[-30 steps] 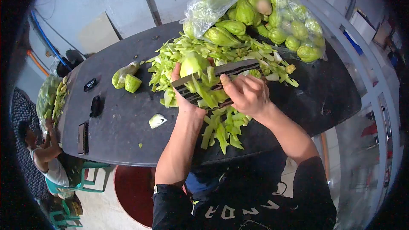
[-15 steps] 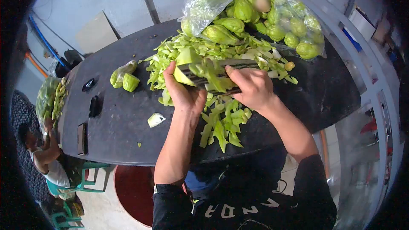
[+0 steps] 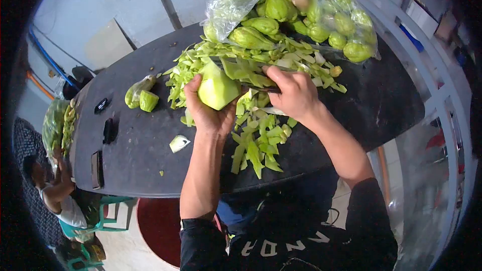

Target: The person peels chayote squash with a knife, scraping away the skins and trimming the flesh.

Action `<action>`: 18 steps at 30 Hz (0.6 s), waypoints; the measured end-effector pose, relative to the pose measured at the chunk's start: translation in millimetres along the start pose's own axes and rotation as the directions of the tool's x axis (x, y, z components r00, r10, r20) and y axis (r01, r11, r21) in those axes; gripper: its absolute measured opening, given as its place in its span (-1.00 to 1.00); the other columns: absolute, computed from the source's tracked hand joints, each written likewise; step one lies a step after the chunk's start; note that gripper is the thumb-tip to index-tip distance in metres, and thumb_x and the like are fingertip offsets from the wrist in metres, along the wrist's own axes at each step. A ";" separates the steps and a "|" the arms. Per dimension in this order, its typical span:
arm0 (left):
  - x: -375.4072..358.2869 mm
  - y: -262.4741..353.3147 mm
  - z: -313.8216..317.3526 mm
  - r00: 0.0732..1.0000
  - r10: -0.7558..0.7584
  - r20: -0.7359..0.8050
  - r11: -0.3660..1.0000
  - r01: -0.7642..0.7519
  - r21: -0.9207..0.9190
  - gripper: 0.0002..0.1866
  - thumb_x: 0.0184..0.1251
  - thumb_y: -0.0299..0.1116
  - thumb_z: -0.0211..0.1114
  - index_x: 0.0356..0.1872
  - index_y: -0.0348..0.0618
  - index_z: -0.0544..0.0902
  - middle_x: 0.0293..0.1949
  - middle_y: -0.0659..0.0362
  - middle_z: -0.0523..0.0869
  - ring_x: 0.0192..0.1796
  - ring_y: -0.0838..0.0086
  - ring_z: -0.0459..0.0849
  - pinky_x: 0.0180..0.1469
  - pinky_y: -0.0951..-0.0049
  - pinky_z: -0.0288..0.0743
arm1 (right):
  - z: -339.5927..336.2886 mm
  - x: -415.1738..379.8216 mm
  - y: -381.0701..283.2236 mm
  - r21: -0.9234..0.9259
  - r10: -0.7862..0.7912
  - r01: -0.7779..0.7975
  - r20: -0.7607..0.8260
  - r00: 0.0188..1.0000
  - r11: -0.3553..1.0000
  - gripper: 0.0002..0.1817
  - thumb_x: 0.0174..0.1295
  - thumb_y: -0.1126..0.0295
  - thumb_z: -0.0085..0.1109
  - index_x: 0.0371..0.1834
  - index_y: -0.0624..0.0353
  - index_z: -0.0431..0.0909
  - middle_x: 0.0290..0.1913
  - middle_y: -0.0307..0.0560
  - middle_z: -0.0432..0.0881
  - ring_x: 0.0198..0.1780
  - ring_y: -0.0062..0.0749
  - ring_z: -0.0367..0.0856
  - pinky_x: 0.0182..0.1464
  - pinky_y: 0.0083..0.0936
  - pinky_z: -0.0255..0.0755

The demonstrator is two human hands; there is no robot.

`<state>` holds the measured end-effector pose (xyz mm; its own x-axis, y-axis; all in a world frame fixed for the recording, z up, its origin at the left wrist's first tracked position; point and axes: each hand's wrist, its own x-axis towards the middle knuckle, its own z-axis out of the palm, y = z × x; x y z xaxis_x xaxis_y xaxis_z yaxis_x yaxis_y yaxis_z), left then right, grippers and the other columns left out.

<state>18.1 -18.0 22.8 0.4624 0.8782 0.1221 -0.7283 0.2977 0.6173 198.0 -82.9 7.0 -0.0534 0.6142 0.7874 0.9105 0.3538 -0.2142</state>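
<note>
Before the pale wall (image 3: 110,0) we see the dark tabletop (image 3: 135,155). On its far side, the clear plastic bag (image 3: 231,7) gathers the green fruits (image 3: 277,6), probably for easy reach. Nearer lies the heap of peelings (image 3: 188,70), beneath our work, maybe because the strips fall there. Our left hand (image 3: 213,121) is half open, cupping the peeled fruit (image 3: 219,90) from below, likely for steadiness. Our right hand (image 3: 297,95) is closed around a dark tool (image 3: 270,90), perhaps a knife, partly hidden.
</note>
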 end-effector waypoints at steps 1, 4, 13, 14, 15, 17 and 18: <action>2.4 0.1 -6.0 1.000 -0.005 0.004 1.000 0.005 0.003 -0.38 0.30 0.08 0.07 0.21 -0.18 0.47 0.09 0.02 0.62 0.09 0.15 0.63 0.08 0.07 0.58 | -2.0 -0.7 0.8 -0.003 0.005 -0.005 -0.004 1.000 1.000 -0.68 -0.02 0.42 0.35 -0.21 0.13 0.46 -0.47 0.00 0.68 -0.42 0.01 0.69 -0.42 -0.16 0.54; 6.9 1.4 -10.9 0.949 -0.076 0.307 0.986 0.118 -0.121 -0.40 0.34 0.05 0.03 0.21 -0.21 0.45 0.10 0.00 0.61 0.11 0.14 0.61 0.20 -0.01 0.49 | -4.5 -0.4 3.7 -0.035 0.222 -0.220 0.171 0.960 0.975 -0.64 -0.02 0.53 0.30 -0.08 0.18 0.54 -0.34 0.06 0.71 -0.33 0.05 0.71 -0.31 -0.20 0.58; 15.2 1.5 -12.8 0.991 -0.058 -0.123 0.968 0.026 -0.250 -0.44 0.50 0.06 -0.04 0.23 -0.20 0.46 0.17 -0.03 0.58 0.21 0.15 0.55 0.31 0.05 0.40 | 5.1 -3.5 -6.1 -0.022 -0.177 0.176 -0.061 0.982 0.984 -0.51 -0.19 0.48 0.37 -0.07 0.22 0.52 -0.48 -0.03 0.66 -0.44 -0.16 0.71 -0.42 -0.22 0.56; 13.0 1.5 -13.6 0.993 -0.069 -0.094 0.965 0.043 -0.258 -0.44 0.47 0.05 0.01 0.24 -0.19 0.47 0.15 -0.05 0.60 0.18 0.13 0.56 0.31 0.07 0.40 | 5.5 -5.2 -9.0 -0.023 -0.179 0.178 -0.061 0.982 0.984 -0.51 -0.19 0.48 0.37 -0.07 0.22 0.52 -0.48 -0.03 0.66 -0.44 -0.16 0.71 -0.42 -0.22 0.56; 12.3 1.2 -18.5 0.996 -0.083 0.035 0.954 0.089 -0.287 -0.41 0.42 0.07 0.08 0.20 -0.24 0.50 0.10 -0.07 0.62 0.14 0.12 0.59 0.28 0.10 0.43 | 5.4 -6.9 -11.7 -0.038 -0.201 0.199 -0.036 0.979 0.979 -0.48 -0.22 0.48 0.39 -0.06 0.23 0.53 -0.49 -0.05 0.65 -0.44 -0.17 0.70 -0.42 -0.25 0.56; 12.7 -1.9 -22.7 0.995 -0.084 0.057 0.947 0.097 -0.307 -0.41 0.40 0.07 0.10 0.18 -0.26 0.51 0.09 -0.08 0.63 0.14 0.12 0.59 0.26 0.10 0.44 | 7.5 -7.1 -14.3 -0.024 -0.256 0.255 -0.033 0.966 0.967 -0.39 -0.30 0.46 0.43 -0.02 0.25 0.53 -0.48 -0.10 0.63 -0.46 -0.17 0.68 -0.42 -0.30 0.55; 12.4 -2.5 -22.2 0.993 -0.085 0.078 0.940 0.106 -0.324 -0.41 0.38 0.06 0.12 0.16 -0.28 0.51 0.08 -0.09 0.63 0.13 0.12 0.59 0.25 0.10 0.46 | 5.6 -6.3 -16.2 -0.024 -0.258 0.257 -0.034 0.966 0.966 -0.39 -0.30 0.46 0.43 -0.02 0.25 0.53 -0.48 -0.10 0.63 -0.46 -0.17 0.68 -0.42 -0.30 0.55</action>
<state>14.5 0.5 5.6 0.5604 0.8179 0.1299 -0.7998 0.4938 0.3412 181.2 -88.5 2.3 -0.2724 0.4779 0.8351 0.8757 0.4828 0.0094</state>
